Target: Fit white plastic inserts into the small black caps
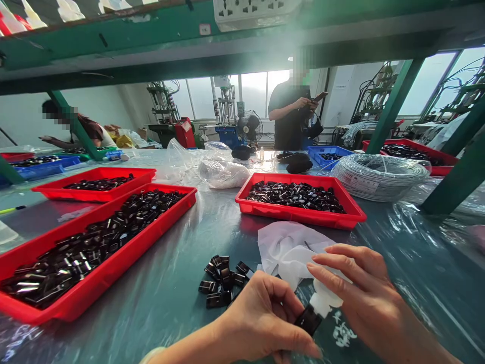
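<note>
Glossy black piece [308, 319] pinched in left hand [261, 321], right hand [373, 296] with fingers extended, hold unclear

"How many trays line the tabletop [170, 283]?"

"Five red trays [303, 216], at least two blue trays [49, 168]."

"And otherwise?"

"Two background people [286, 114], two foreground hands [265, 318], one coil [359, 189], one fan [249, 125], one power strip [257, 15]; black parts [108, 232], too many to count."

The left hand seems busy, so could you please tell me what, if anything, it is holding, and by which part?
The left hand holds a small black piece between thumb and fingers, by the end away from the right hand.
</note>
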Available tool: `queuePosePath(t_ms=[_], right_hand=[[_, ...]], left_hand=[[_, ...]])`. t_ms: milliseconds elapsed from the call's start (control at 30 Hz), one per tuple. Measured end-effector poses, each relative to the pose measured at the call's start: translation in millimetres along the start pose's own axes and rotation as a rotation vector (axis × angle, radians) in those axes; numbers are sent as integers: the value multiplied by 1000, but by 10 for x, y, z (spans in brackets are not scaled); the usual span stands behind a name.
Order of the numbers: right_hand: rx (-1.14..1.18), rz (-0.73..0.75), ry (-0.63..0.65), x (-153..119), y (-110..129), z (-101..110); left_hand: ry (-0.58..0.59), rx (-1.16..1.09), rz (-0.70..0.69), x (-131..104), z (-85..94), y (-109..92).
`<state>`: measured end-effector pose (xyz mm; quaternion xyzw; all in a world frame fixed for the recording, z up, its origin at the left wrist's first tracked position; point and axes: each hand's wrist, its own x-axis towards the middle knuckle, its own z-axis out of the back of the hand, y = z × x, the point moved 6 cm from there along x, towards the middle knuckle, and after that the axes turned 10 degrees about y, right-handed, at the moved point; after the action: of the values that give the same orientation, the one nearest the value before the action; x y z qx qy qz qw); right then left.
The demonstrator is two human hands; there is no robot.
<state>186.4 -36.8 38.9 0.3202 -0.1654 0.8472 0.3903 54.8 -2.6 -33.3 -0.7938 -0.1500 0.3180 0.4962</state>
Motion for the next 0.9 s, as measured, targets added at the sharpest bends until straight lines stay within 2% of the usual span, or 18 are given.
queuePosePath(t_ms=[167, 333, 367, 433, 567, 600, 733, 900], right_hand=[[55, -67, -23, -38, -34, -35], [41, -108, 38, -62, -172, -95], [65, -172, 26, -78, -257, -93], [154, -397, -17, -145, -508, -81], [422, -1068, -54, -487, -1138, -147], [424, -1145, -64, -554, -1250, -149], [378, -1292, -115, -783, -1575, -199], [385, -1327, -53, -931, -1696, -373]], left_hand=[[-2, 15, 13, 0, 2, 15], [-12, -3, -13, 6, 7, -8], [-16, -9, -28, 11, 11, -16], [-32, -16, -48, 25, 23, -25], [-39, -6, -84, 45, 38, -49], [-38, -7, -99, 45, 44, -63], [-74, 31, -158, 28, 115, -142], [-154, 76, -207, 9, 207, -246]])
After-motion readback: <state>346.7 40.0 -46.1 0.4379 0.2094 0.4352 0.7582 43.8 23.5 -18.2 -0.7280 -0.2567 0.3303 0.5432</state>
